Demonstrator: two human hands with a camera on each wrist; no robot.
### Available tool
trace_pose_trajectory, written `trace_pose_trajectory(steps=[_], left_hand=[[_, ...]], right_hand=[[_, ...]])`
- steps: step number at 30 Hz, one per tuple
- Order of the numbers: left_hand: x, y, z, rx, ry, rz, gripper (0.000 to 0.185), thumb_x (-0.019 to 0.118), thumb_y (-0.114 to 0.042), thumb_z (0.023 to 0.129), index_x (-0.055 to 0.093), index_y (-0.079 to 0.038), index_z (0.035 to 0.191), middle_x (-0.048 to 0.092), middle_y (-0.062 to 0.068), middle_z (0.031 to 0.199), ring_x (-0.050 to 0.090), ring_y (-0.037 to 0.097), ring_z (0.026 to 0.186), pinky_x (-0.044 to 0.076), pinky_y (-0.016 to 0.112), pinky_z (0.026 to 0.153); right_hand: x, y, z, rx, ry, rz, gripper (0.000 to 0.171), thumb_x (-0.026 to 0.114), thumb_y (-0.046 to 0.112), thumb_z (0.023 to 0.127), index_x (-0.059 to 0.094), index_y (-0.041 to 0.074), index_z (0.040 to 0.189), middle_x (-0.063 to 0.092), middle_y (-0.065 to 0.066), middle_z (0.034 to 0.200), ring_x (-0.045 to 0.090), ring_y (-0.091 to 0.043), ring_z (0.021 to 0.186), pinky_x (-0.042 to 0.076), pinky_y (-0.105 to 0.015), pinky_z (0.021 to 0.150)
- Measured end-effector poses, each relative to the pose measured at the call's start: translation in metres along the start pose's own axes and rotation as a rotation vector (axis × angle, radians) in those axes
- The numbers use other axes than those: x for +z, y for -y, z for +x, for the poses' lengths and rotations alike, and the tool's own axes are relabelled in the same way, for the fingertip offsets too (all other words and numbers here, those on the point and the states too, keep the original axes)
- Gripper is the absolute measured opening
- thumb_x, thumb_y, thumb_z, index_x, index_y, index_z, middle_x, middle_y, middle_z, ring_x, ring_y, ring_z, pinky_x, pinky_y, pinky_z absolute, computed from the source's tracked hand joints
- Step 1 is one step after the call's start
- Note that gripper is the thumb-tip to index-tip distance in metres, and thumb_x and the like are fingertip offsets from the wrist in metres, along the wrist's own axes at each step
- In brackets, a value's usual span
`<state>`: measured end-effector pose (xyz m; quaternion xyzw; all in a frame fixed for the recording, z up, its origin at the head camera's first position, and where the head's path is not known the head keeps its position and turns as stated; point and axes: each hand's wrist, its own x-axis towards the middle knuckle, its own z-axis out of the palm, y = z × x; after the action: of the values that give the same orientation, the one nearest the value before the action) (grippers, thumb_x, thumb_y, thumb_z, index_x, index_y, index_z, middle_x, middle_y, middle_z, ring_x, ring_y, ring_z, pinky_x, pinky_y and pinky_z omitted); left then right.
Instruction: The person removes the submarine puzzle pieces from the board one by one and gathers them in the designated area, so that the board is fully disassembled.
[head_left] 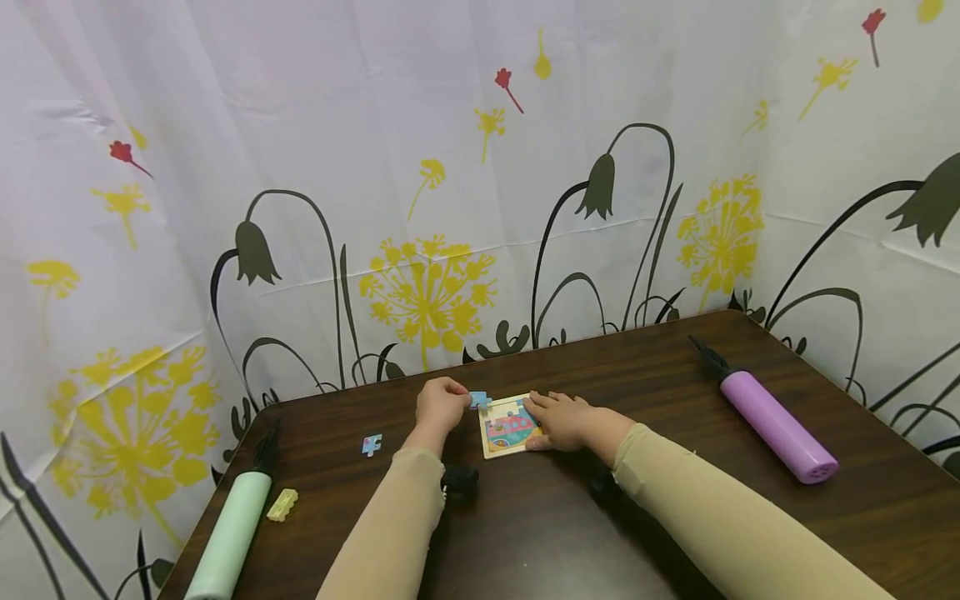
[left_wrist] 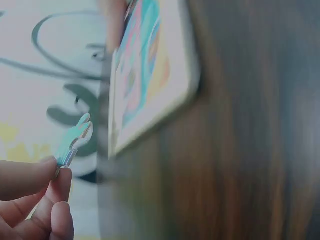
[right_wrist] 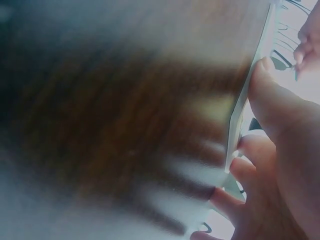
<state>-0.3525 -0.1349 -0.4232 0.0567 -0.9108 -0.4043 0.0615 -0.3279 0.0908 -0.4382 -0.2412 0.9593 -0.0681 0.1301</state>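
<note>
A blue jigsaw piece [head_left: 478, 400] is pinched between thumb and fingertips of my left hand [head_left: 441, 407], raised just left of a square puzzle board [head_left: 487, 454]. The left wrist view shows that jigsaw piece [left_wrist: 75, 140] edge-on, apart from the board. My right hand [head_left: 566, 421] rests on the board's right side with fingers spread; its thumb [right_wrist: 265, 90] touches the board's edge in the right wrist view. A pink and teal picture partly fills the board, its right part hidden under this hand. Another jigsaw piece [head_left: 371, 445], blue and pink, lies on the table to the left.
A pale green hand pump [head_left: 232, 533] and a small yellow block [head_left: 282, 505] lie at the table's left. On the right lies a purple hand pump [head_left: 776, 425]. A flower-print curtain [head_left: 390, 167] hangs behind the dark wooden table [head_left: 540, 533].
</note>
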Motion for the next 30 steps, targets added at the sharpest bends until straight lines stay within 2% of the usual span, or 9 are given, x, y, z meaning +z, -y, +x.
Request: trace_pose_trajectory(steps=[6, 10, 15, 21, 27, 30], left_hand=[[-0.033, 0.022, 0.002, -0.041, -0.009, -0.007, 0.009, 0.073, -0.016, 0.088, 0.071, -0.007, 0.086, 0.065, 0.008, 0.091, 0.056, 0.027, 0.082, 0.044, 0.041, 0.070], [-0.050, 0.033, 0.002, -0.060, -0.007, 0.026, 0.010, 0.073, -0.018, 0.088, 0.073, -0.008, 0.087, 0.066, 0.009, 0.092, 0.056, 0.028, 0.085, 0.042, 0.041, 0.072], [-0.068, 0.045, 0.001, -0.072, 0.045, 0.103, 0.012, 0.072, -0.018, 0.088, 0.075, -0.007, 0.089, 0.067, 0.011, 0.098, 0.057, 0.033, 0.094, 0.041, 0.048, 0.081], [-0.081, 0.059, 0.000, -0.098, 0.081, 0.177, 0.009, 0.071, -0.017, 0.086, 0.076, -0.009, 0.086, 0.067, 0.013, 0.104, 0.056, 0.038, 0.103, 0.038, 0.054, 0.088], [-0.090, 0.068, 0.001, -0.130, 0.089, 0.206, 0.009, 0.071, -0.016, 0.086, 0.076, -0.009, 0.084, 0.066, 0.012, 0.095, 0.055, 0.033, 0.087, 0.036, 0.051, 0.083], [-0.091, 0.070, 0.002, -0.138, 0.100, 0.224, 0.009, 0.071, -0.016, 0.085, 0.076, -0.009, 0.083, 0.066, 0.010, 0.093, 0.055, 0.032, 0.087, 0.035, 0.053, 0.086]], right_hand=[[-0.001, -0.001, -0.003, 0.002, 0.008, 0.018, 0.082, 0.052, 0.058, 0.094, 0.023, 0.016, 0.158, 0.018, -0.006, 0.163, 0.019, -0.037, 0.145, 0.023, -0.060, 0.109], [-0.002, -0.001, -0.004, 0.002, 0.011, 0.047, 0.082, 0.053, 0.057, 0.095, 0.023, 0.015, 0.158, 0.018, -0.006, 0.162, 0.018, -0.037, 0.146, 0.021, -0.060, 0.110], [0.000, -0.002, -0.003, 0.000, 0.006, 0.039, 0.083, 0.052, 0.059, 0.094, 0.022, 0.016, 0.158, 0.018, -0.006, 0.162, 0.019, -0.037, 0.146, 0.022, -0.060, 0.110], [0.001, -0.002, -0.002, -0.002, 0.005, 0.032, 0.083, 0.052, 0.060, 0.094, 0.022, 0.016, 0.158, 0.018, -0.005, 0.163, 0.018, -0.037, 0.146, 0.022, -0.060, 0.110], [0.000, -0.001, -0.001, -0.010, 0.003, 0.029, 0.083, 0.051, 0.059, 0.094, 0.022, 0.016, 0.158, 0.018, -0.006, 0.163, 0.018, -0.036, 0.146, 0.022, -0.059, 0.110], [-0.001, -0.001, -0.001, -0.010, 0.004, 0.029, 0.083, 0.051, 0.059, 0.094, 0.022, 0.016, 0.158, 0.018, -0.006, 0.163, 0.018, -0.036, 0.146, 0.022, -0.059, 0.110]])
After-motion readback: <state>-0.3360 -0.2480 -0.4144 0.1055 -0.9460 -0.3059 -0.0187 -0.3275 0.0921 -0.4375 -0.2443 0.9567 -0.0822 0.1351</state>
